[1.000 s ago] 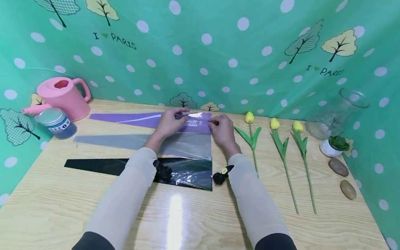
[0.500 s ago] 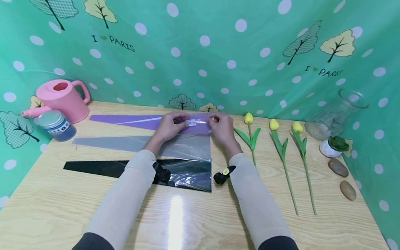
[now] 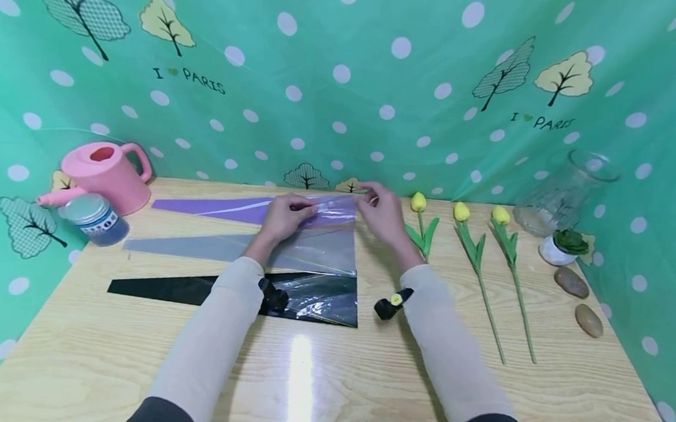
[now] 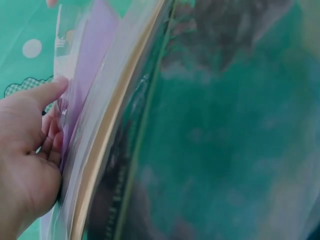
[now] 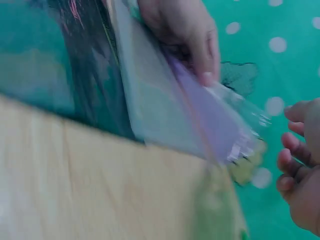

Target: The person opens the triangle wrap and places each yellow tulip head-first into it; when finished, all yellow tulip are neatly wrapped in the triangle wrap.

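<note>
A purple flower sleeve [image 3: 211, 209] with a clear plastic front lies along the back of the table. My left hand [image 3: 284, 220] pinches its clear film between thumb and fingers; the left wrist view shows the thumb [image 4: 55, 90] on the film. Past the sleeve's wide right end is my right hand [image 3: 384, 216], its fingers loosely bent and holding nothing. In the right wrist view a gap shows between this hand [image 5: 307, 160] and the clear film [image 5: 245, 107]. A grey sleeve [image 3: 322, 251] lies in front of the purple one, and a black sleeve [image 3: 324, 297] nearest.
Three yellow tulips [image 3: 461, 212] lie to the right. Beyond them stand a glass vase [image 3: 546, 209], a small potted succulent [image 3: 560, 250] and two stones [image 3: 572, 282]. A pink watering can [image 3: 111, 178] and a blue-filled jar [image 3: 101, 222] stand at the back left.
My right hand has let go of the sleeve's end and moved slightly right and back, its fingers spreading. My left hand stays on the purple sleeve.
</note>
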A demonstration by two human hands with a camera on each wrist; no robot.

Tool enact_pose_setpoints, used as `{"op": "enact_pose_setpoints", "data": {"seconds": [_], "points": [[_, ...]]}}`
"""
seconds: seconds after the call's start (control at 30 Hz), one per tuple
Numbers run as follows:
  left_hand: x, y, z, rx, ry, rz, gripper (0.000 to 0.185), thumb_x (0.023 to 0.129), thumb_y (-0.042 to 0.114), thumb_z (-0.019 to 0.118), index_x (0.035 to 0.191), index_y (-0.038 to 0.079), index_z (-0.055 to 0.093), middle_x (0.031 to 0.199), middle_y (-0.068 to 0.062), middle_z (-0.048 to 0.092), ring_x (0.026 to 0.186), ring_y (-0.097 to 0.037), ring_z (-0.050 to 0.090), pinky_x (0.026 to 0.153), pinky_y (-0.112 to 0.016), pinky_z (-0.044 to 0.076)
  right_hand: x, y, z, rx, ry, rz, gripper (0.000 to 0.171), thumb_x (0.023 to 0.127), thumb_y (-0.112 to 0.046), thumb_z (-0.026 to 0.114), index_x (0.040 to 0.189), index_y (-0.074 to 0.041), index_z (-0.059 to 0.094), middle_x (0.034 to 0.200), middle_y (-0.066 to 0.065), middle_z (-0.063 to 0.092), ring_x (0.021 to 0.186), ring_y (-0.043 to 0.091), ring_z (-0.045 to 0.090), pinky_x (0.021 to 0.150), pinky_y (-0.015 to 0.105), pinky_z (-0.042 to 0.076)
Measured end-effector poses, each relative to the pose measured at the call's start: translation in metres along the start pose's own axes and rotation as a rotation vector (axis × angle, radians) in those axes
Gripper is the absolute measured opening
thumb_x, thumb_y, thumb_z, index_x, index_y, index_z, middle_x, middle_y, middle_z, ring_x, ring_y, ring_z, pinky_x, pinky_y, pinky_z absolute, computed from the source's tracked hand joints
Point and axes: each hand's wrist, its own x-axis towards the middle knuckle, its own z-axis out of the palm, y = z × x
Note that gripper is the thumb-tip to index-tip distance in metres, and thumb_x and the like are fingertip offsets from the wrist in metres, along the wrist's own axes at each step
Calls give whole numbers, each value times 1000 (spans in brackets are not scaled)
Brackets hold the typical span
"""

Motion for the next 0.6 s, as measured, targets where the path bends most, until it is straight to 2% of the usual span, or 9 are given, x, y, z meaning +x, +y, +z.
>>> {"op": "enact_pose_setpoints", "data": {"seconds": [0.1,0.33,0.43,0.6], "points": [[-2,-1,-2,-41,5,-11,26,95,22,77,115,5,78,124,-16,72,119,-33,65,108,-45,50,-18,-1,-26,-17,-20,32,41,101,-20,67,139,-7,60,106,11,65,91,23,62,77,31,54],[-5,-2,-6,-101,32,-35,26,95,20,77,115,3,78,124,-17,72,117,-31,65,104,-44,52,-73,21,-78,-108,21,119,40,101,-22,67,139,-8,61,109,13,70,90,22,63,72,29,52],[-4,-1,-5,-108,32,-34,27,94,21,78,115,4,78,124,-16,72,117,-30,65,103,-43,53,-96,34,-90,-128,36,168,41,101,-22,66,138,-5,60,107,15,71,86,22,63,68,27,51],[-3,-1,-2,-134,29,-43,27,94,23,78,115,5,78,124,-15,72,116,-29,65,101,-40,53,-124,49,-97,-179,49,226,42,100,-21,66,136,0,60,103,18,74,82,21,68,65,26,55]]}}
